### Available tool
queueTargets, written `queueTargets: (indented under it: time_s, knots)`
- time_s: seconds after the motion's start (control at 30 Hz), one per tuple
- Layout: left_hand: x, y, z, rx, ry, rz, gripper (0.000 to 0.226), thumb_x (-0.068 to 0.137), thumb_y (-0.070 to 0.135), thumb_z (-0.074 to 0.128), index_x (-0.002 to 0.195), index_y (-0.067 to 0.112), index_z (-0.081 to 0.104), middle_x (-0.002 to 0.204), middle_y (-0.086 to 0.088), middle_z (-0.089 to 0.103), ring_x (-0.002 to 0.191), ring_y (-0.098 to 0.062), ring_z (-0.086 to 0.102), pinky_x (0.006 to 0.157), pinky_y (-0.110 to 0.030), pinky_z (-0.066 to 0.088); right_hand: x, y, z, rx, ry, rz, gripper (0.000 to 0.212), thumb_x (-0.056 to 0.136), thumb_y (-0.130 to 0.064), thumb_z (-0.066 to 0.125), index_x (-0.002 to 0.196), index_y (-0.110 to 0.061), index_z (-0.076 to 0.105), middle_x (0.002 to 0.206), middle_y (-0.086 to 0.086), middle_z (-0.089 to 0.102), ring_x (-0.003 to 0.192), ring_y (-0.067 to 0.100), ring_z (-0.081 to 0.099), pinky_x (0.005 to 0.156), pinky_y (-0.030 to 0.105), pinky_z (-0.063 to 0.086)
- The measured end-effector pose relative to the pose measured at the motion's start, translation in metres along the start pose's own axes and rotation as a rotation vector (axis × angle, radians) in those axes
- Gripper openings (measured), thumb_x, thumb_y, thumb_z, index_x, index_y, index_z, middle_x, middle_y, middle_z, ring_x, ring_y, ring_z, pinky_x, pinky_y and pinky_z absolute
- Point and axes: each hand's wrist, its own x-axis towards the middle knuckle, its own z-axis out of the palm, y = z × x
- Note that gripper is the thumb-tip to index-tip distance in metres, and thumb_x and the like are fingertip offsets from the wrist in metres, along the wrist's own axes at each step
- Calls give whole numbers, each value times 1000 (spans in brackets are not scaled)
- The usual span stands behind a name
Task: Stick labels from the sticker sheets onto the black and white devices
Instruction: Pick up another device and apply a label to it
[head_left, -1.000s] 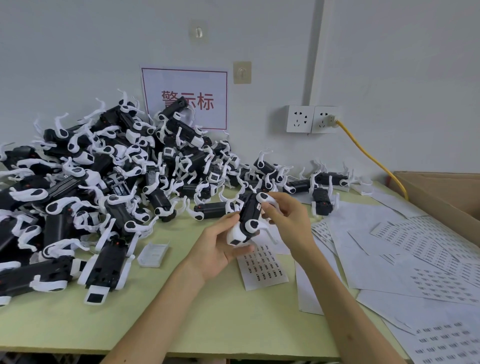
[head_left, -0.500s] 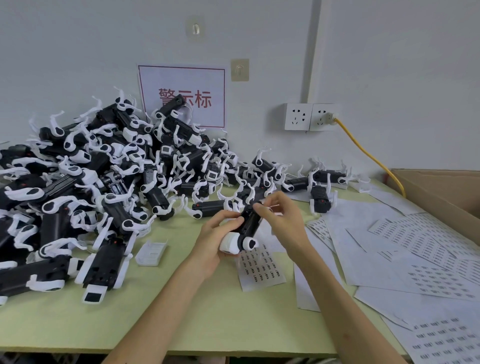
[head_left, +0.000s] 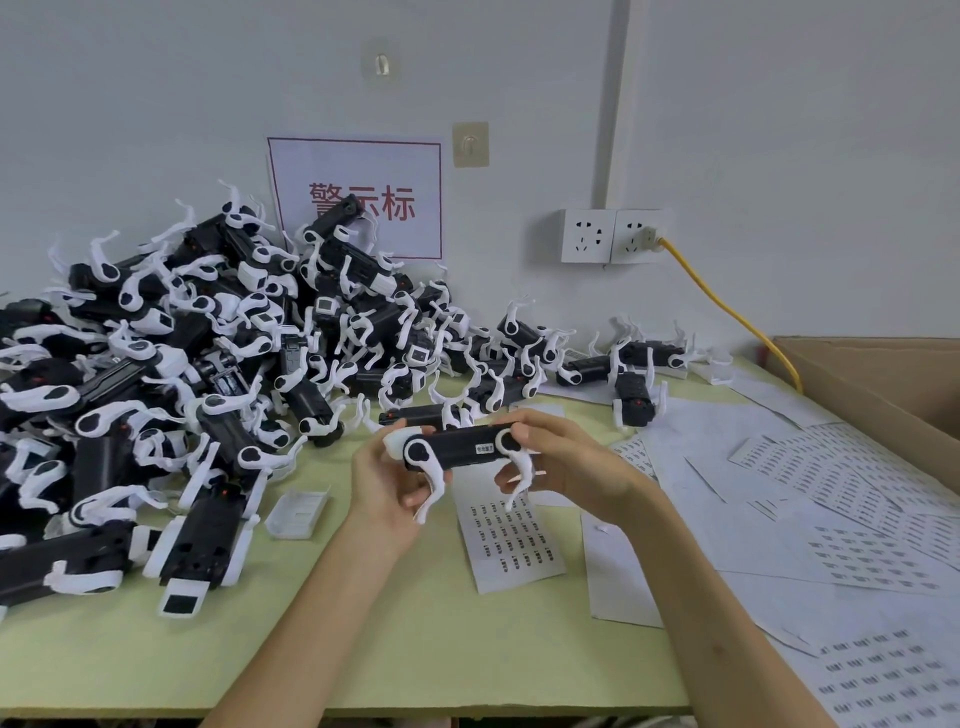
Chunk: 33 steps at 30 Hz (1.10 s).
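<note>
Both my hands hold one black and white device (head_left: 457, 448) level above the table, its white legs hanging down. My left hand (head_left: 384, 483) grips its left end; my right hand (head_left: 566, 462) grips its right end. A small white label (head_left: 484, 448) sits on the black body near the right end. Under the device lies a sticker sheet (head_left: 511, 540) with rows of small labels. A big pile of black and white devices (head_left: 208, 364) fills the left of the table.
More sticker sheets (head_left: 831, 519) spread over the right side. An open cardboard box (head_left: 883, 384) stands at the far right. A small clear plastic cover (head_left: 297, 512) lies by the pile. A yellow cable (head_left: 727, 312) runs from the wall socket.
The device has turned from upright to lying level between my hands, with the labelled side facing me. My hands moved apart to its two ends.
</note>
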Motion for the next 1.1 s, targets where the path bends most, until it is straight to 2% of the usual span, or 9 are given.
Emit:
queueTargets:
  time_s: [0.2,0.3,0.37,0.5,0.6,0.7,0.77,0.83,1.1]
  knots:
    - [1,-2,-2,-12,-21,10,37,97,27,42,82,3,65,66,-15,59,44,-18,37,30,-14,28,-2,-2,1,-39,-25,-2,54,83,-40,70,128,-12,65,106,14,68,89,29,69,93,48,57]
    - [0,-3,0,-18,-67,-22,31,91,27,47,76,6,65,63,-11,56,41,-24,51,32,-15,25,-2,-3,0,-5,32,24,62,84,-43,66,129,-1,62,102,16,69,80,29,69,73,38,59]
    - [-3,-4,4,-34,-140,-35,19,81,20,53,69,9,64,65,-5,57,52,-18,54,44,-22,38,-1,-3,-1,91,70,76,63,87,-44,62,127,5,58,102,21,70,72,28,67,67,34,58]
    - [1,-8,2,246,-29,128,27,99,27,46,86,12,65,85,-9,73,72,-26,69,66,-34,46,0,-7,-9,462,235,124,33,91,-37,60,105,-7,59,85,14,69,73,25,67,58,32,59]
    - [0,-6,3,256,-28,122,28,101,30,45,95,10,63,85,-9,75,74,-26,73,62,-33,50,-5,-7,-21,995,390,-107,44,85,-29,69,120,-6,60,111,20,73,87,29,75,65,32,63]
    - [-3,-6,4,260,-57,105,28,100,30,46,96,9,64,86,-9,73,72,-27,72,57,-31,52,-22,-4,-50,1462,321,-558,58,90,-32,61,140,-6,56,135,19,65,118,34,68,94,40,56]
    - [-4,-7,5,278,-78,103,29,101,30,46,95,9,65,86,-10,72,71,-27,71,55,-30,52,-33,0,-67,1514,303,-707,54,99,-39,49,145,-12,55,142,12,61,129,32,61,109,42,44]
    - [-5,-7,7,296,-103,97,30,102,31,45,94,9,65,86,-9,72,70,-26,70,55,-29,51,-34,6,-74,1497,425,-675,48,106,-41,40,143,-16,57,139,8,64,126,28,64,109,37,43]
    - [-1,-10,2,365,-124,105,29,102,32,47,94,11,66,86,-7,73,66,-24,68,57,-30,49,-21,5,-62,1159,775,-379,36,100,-33,46,123,-15,68,114,3,77,90,17,77,75,27,51]
